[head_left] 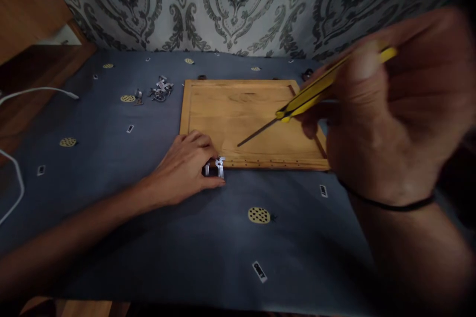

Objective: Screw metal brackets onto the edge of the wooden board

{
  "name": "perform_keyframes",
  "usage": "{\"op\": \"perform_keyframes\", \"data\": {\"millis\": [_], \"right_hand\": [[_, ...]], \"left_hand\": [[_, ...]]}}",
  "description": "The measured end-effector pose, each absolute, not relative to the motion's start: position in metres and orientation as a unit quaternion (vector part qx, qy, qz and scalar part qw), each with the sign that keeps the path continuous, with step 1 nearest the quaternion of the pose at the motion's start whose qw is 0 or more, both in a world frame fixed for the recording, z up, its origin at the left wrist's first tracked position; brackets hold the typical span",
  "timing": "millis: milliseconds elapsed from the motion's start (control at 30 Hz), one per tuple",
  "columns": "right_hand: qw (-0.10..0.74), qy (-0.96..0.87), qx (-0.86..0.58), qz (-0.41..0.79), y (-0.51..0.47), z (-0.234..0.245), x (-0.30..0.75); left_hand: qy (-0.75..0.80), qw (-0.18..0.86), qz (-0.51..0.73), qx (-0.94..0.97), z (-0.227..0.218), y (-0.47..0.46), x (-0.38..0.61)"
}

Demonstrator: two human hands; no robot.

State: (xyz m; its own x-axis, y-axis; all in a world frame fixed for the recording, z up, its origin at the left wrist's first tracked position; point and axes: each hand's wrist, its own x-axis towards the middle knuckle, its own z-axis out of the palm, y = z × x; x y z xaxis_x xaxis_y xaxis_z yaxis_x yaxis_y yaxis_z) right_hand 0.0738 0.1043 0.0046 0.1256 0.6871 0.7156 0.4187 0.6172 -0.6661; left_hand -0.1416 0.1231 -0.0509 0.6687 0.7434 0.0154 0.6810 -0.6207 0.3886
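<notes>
My left hand [189,166] is closed on a small shiny metal bracket [220,166] at the near left corner of a wooden panel [238,114]. Its thumb and fingers press the bracket against the panel's front edge, where a row of small dark holes runs to the right. In my right hand [379,109], raised above the panel's right side, is a screwdriver with a yellow handle [316,86]. The thin metal shaft points down and left, its tip over the panel and apart from the bracket.
Loose metal hardware pieces [161,89] lie in a heap left of the panel. A white cable [37,89] runs along the left side, near a wooden cabinet [29,5]. Behind the blue covered surface [148,247] hangs a patterned curtain [238,5].
</notes>
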Motion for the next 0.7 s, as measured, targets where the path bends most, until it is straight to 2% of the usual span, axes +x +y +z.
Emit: {"op": "perform_keyframes", "data": {"millis": [133, 300, 400, 467, 567, 700], "right_hand": [[0.58, -0.666, -0.445, 0.146, 0.121, -0.015, 0.07], [0.554, -0.599, -0.542, 0.202, 0.166, -0.062, 0.094], [0.497, -0.614, -0.584, 0.187, 0.178, -0.085, 0.113], [0.473, -0.629, -0.601, 0.135, 0.174, -0.091, 0.119], [0.446, -0.672, -0.586, 0.077, 0.154, -0.087, 0.113], [0.359, -0.787, -0.47, 0.176, 0.123, -0.076, 0.084]], "left_hand": [[0.394, 0.178, 0.092, 0.897, -0.053, 0.124, -0.142], [0.388, 0.17, 0.101, 0.9, -0.055, 0.124, -0.143], [0.39, 0.171, 0.104, 0.899, -0.055, 0.123, -0.143], [0.39, 0.174, 0.107, 0.898, -0.055, 0.123, -0.143], [0.386, 0.176, 0.111, 0.899, -0.055, 0.123, -0.144], [0.387, 0.18, 0.104, 0.898, -0.054, 0.123, -0.143]]}}
